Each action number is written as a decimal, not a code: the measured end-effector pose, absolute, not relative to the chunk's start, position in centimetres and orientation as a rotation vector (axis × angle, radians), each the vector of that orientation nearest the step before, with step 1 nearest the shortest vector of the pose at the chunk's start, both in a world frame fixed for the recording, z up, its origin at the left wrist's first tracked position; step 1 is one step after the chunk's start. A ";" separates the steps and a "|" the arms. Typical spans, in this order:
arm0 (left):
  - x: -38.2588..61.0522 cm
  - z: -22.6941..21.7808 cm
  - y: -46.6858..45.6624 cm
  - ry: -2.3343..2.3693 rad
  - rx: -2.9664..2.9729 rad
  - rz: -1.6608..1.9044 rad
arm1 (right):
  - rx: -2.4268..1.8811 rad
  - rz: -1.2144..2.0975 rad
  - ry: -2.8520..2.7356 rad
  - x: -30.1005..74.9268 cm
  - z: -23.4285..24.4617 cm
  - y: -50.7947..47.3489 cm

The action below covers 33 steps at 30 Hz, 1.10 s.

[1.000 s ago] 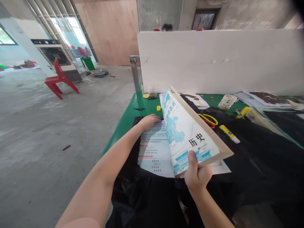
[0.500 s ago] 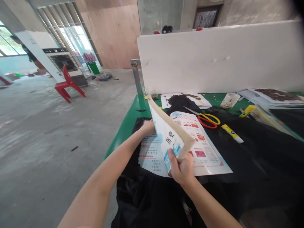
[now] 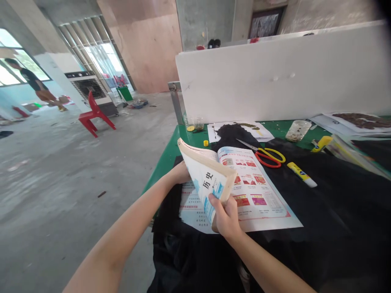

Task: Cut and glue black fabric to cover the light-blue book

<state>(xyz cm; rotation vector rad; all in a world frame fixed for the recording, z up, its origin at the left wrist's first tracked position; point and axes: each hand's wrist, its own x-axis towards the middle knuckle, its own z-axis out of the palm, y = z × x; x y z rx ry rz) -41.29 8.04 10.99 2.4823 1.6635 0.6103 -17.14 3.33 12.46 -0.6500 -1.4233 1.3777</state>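
Observation:
A paperback book (image 3: 200, 173) with a white and blue cover and dark Chinese characters stands tilted over an open printed booklet (image 3: 269, 217). My right hand (image 3: 226, 215) is closed on the book's near end, thumb across the cover. My left hand (image 3: 181, 173) is at the book's left side, over the booklet's left page; its fingers are hidden behind the book. Red pictures cover the booklet's right page. Beside it lie scissors (image 3: 270, 156) with red and yellow handles and a yellow glue stick (image 3: 301, 174). Black cloth (image 3: 330, 207) is spread underneath.
On the green table (image 3: 165, 156) are a yellow cap (image 3: 205, 143), a clear plastic cup (image 3: 297, 130) and papers (image 3: 262, 132). A white board (image 3: 275, 81) stands along the back. A red chair (image 3: 94, 114) and a distant person (image 3: 33, 83) are at left.
The book has shifted left and tipped lower, with my right hand still on it. My left hand has moved slightly left and down. The yellow cap now shows fully.

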 end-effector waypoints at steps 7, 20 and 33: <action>-45.5 8.8 6.2 2.253 2.243 0.542 | -0.645 1.548 -1.401 -17.1 11.6 3.7; -43.5 11.6 1.0 2.585 2.052 0.475 | -0.709 1.582 -1.572 -17.7 11.5 3.5; -22.3 4.8 -12.6 2.429 2.296 0.589 | -0.717 1.727 -1.204 -17.9 11.0 3.8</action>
